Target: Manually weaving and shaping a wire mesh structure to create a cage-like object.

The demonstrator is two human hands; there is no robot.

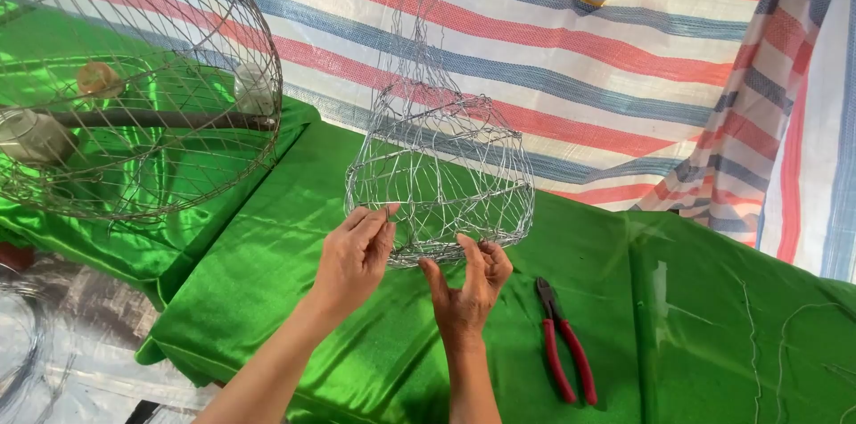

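Bright, even daylight across the whole view. Hard glare off the shiny green cloth (374, 353), strongest along folds near its left edge and corner. Short dark shadow tight under the red-handled pliers (565, 345); soft shadow beneath the hands on the cloth. Sharp focus in the middle, thin wires crisp against the striped tarp (571, 41). Slight bending at the frame's edges; bottom left corner washed out, hazy.

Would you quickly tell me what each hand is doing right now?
Left hand: fingers pinched on the lower rim of the wire basket.
Right hand: fingers gripping the same basket's bottom rim.
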